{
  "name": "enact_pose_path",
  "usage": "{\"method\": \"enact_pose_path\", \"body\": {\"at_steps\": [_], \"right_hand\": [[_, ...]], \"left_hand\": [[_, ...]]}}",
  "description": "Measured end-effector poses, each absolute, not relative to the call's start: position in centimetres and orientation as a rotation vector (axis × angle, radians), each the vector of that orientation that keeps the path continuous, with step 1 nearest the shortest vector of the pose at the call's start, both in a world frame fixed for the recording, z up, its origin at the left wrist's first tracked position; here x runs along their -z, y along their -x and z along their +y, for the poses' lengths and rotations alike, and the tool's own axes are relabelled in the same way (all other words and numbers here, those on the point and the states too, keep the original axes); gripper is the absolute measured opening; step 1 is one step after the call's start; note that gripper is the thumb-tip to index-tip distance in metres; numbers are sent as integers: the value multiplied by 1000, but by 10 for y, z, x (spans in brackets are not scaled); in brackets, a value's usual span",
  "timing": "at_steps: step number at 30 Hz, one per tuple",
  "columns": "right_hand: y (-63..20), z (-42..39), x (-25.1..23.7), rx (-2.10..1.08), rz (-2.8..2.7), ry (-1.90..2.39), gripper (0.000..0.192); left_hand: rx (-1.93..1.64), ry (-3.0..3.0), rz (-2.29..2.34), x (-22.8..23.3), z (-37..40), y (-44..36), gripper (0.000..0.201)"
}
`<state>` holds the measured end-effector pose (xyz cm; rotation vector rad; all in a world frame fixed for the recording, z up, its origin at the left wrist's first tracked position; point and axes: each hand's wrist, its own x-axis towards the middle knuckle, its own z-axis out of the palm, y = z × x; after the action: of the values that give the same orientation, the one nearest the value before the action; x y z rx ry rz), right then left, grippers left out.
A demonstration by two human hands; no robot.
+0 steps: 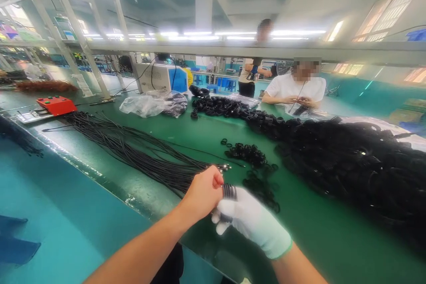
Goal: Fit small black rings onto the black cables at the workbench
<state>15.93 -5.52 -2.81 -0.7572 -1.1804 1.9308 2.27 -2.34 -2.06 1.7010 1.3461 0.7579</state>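
Note:
My right hand [251,217], in a white glove, closes around a small black cable coil [229,191]. The loops sit stacked side by side, partly covered by the gloved fingers. My bare left hand [203,193] presses against the coil's left side with its fingers curled in on the cable. Just behind that hand lies a long bundle of straight black cables [146,153], with metal connector ends [226,167] showing past my knuckles. A small heap of black rings [248,154] rests on the green table [186,128] beyond my hands.
A large pile of coiled black cables [353,164] spreads along the right. A red box with green buttons [56,105] stands at left. Clear plastic bags [143,104] lie before a white and blue machine [163,77]. A person in white [296,86] handles something opposite.

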Motion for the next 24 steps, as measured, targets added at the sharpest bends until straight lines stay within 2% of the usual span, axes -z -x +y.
{"method": "enact_pose_path", "body": {"at_steps": [8, 13, 19, 24], "right_hand": [[-164, -58, 34, -1908, -1128, 868, 17], [-211, -44, 39, -1865, -769, 676, 36], [-245, -32, 45, -1673, -608, 810, 36], [-244, -31, 46, -1579, -583, 862, 35]], "left_hand": [[-617, -1735, 1369, 18, -18, -23, 10], [-675, -1898, 1333, 11, -3, -5, 16], [-458, -2228, 1176, 43, -4, -34, 9], [-379, -2209, 1130, 71, -3, -72, 10]]}}
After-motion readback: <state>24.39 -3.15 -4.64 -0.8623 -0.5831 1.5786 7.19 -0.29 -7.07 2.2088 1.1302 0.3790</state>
